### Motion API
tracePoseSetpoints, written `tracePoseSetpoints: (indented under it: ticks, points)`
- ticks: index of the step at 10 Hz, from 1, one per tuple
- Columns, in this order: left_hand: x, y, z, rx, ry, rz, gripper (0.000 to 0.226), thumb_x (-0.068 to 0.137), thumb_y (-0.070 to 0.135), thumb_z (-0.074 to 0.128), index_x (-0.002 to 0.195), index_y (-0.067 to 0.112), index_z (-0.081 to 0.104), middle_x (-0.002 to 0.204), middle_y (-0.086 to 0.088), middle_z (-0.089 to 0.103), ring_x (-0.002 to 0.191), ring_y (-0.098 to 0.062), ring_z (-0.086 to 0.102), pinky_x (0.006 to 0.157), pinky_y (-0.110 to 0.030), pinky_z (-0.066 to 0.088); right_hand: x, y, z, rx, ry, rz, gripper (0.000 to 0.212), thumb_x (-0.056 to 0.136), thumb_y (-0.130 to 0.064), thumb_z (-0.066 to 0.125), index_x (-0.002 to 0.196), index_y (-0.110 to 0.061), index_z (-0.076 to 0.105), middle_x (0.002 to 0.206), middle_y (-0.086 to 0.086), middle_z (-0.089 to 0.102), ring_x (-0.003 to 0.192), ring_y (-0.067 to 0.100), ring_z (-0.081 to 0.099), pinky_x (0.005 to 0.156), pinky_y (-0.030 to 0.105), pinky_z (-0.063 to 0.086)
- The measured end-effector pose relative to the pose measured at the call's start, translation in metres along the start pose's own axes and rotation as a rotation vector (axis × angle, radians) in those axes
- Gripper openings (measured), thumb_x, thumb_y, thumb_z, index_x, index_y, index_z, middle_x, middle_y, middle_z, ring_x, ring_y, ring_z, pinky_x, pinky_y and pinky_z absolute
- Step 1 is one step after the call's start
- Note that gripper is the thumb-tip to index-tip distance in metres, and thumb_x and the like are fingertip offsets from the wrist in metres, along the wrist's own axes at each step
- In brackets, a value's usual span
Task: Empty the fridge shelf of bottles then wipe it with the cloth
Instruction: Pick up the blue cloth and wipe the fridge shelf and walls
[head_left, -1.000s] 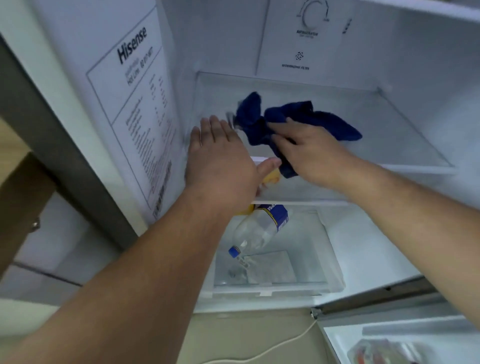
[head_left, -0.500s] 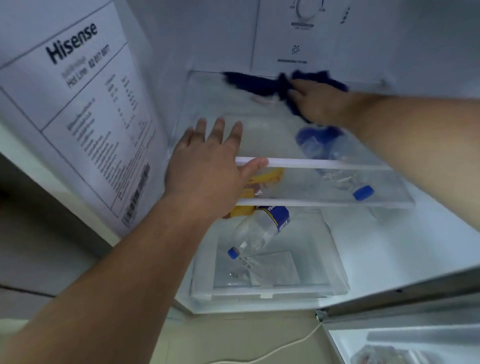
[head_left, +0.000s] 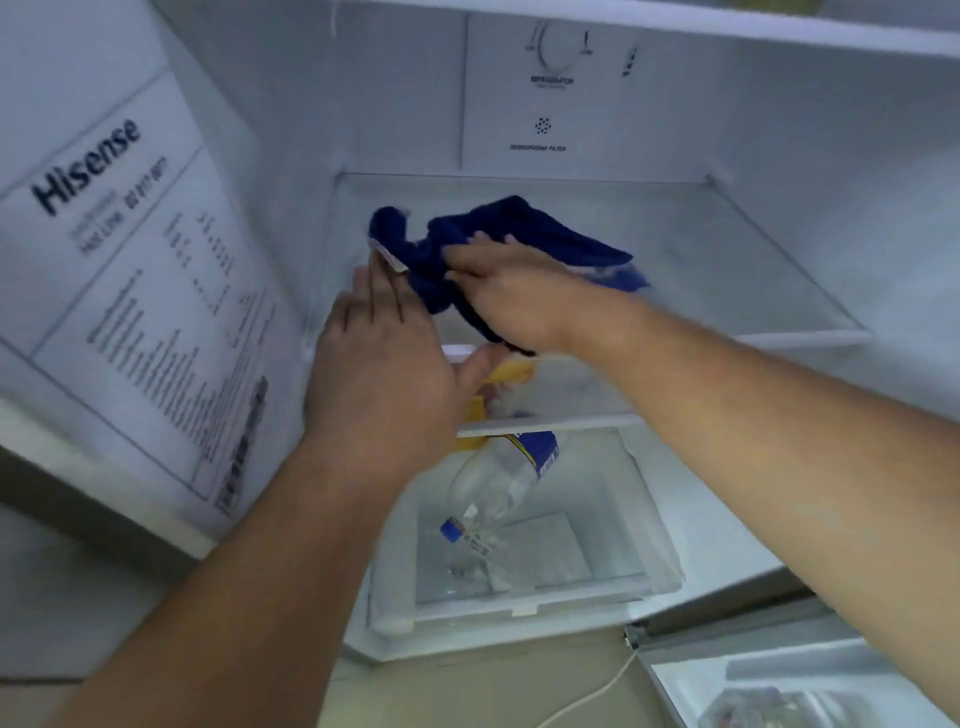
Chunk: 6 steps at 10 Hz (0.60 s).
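Note:
A glass fridge shelf (head_left: 737, 270) runs across the middle of the open fridge. My right hand (head_left: 514, 296) presses a crumpled dark blue cloth (head_left: 524, 228) onto the shelf's left half. Beside it, my left hand (head_left: 384, 374) lies flat with spread fingers on the shelf's front left corner, thumb hooked at the white front rim. No bottle stands on the shelf. A clear plastic bottle (head_left: 498, 483) with a blue cap and blue label lies tilted in the drawer below.
A clear crisper drawer (head_left: 654, 519) sits under the shelf. Something yellow (head_left: 506, 374) shows beneath the glass. The left fridge wall carries a Hisense label (head_left: 130, 291). The control panel (head_left: 550, 88) is on the back wall. A door bin (head_left: 779, 691) and a white cord (head_left: 597, 696) lie at lower right.
My right hand has pulled the cloth from the shelf's back edge forward and left, close to my left hand. The left hand stays on the front left corner.

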<state>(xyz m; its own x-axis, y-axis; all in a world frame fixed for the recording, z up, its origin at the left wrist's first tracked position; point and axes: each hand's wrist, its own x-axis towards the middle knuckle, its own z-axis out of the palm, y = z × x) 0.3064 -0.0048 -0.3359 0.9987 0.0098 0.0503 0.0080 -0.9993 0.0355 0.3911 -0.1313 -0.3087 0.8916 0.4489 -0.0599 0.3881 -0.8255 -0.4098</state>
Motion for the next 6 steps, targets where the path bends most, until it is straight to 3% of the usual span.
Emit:
tracePoseSetpoints:
  ticks: [1, 2, 3, 4, 5, 6]
  points:
    - [0.0, 0.0, 0.002, -0.019, 0.028, -0.049, 0.128, 0.071, 0.083, -0.01, 0.162, -0.007, 0.004, 0.17, -0.028, 0.008, 0.16, -0.037, 0.009, 0.129, -0.046, 0.012, 0.067, -0.026, 0.003, 0.014, -0.057, -0.07, 0.043, 0.106, -0.013, 0.03, 0.145, -0.019, 0.044, 0.157, 0.011, 0.037, 0.148, 0.024, 0.028, 0.117, 0.026, 0.018]
    - [0.001, -0.001, 0.002, 0.015, 0.004, -0.044, 0.117, 0.079, 0.082, -0.001, 0.164, 0.001, 0.001, 0.172, -0.025, 0.005, 0.159, -0.037, 0.007, 0.128, -0.048, 0.011, 0.101, -0.039, 0.002, -0.047, -0.041, -0.083, 0.044, 0.107, -0.018, 0.029, 0.149, -0.013, 0.038, 0.155, 0.012, 0.039, 0.144, 0.026, 0.035, 0.113, 0.031, 0.026]
    - [0.002, -0.001, 0.002, 0.053, -0.027, -0.035, 0.112, 0.084, 0.081, 0.005, 0.164, 0.003, 0.003, 0.173, -0.022, 0.005, 0.16, -0.035, 0.006, 0.128, -0.049, 0.008, 0.111, -0.003, -0.011, -0.093, 0.012, -0.068, 0.044, 0.107, -0.024, 0.03, 0.149, -0.013, 0.039, 0.155, 0.012, 0.04, 0.143, 0.027, 0.037, 0.117, 0.035, 0.027]
    - [0.003, -0.002, 0.004, 0.045, -0.041, -0.037, 0.111, 0.085, 0.081, 0.006, 0.165, 0.003, 0.003, 0.173, -0.021, 0.003, 0.16, -0.035, 0.004, 0.129, -0.049, 0.006, 0.091, 0.06, -0.037, -0.076, 0.092, -0.003, 0.04, 0.103, -0.007, 0.049, 0.14, 0.008, 0.046, 0.146, 0.026, 0.048, 0.133, 0.039, 0.051, 0.107, 0.035, 0.042]
    - [0.003, -0.002, 0.002, 0.043, -0.045, -0.041, 0.115, 0.079, 0.081, 0.002, 0.164, 0.003, 0.005, 0.173, -0.021, 0.005, 0.16, -0.036, 0.005, 0.129, -0.049, 0.008, 0.047, 0.13, -0.061, -0.163, 0.182, 0.3, 0.047, 0.108, -0.025, 0.03, 0.151, -0.007, 0.033, 0.156, 0.019, 0.038, 0.141, 0.035, 0.039, 0.116, 0.034, 0.027]
    - [0.002, -0.002, 0.001, 0.043, -0.05, -0.039, 0.11, 0.088, 0.081, 0.011, 0.164, 0.001, 0.005, 0.173, -0.022, 0.005, 0.16, -0.037, 0.005, 0.128, -0.05, 0.007, -0.022, 0.161, -0.074, -0.209, 0.224, 0.569, 0.047, 0.107, -0.033, 0.026, 0.15, -0.018, 0.034, 0.153, 0.017, 0.042, 0.135, 0.035, 0.044, 0.111, 0.036, 0.033]
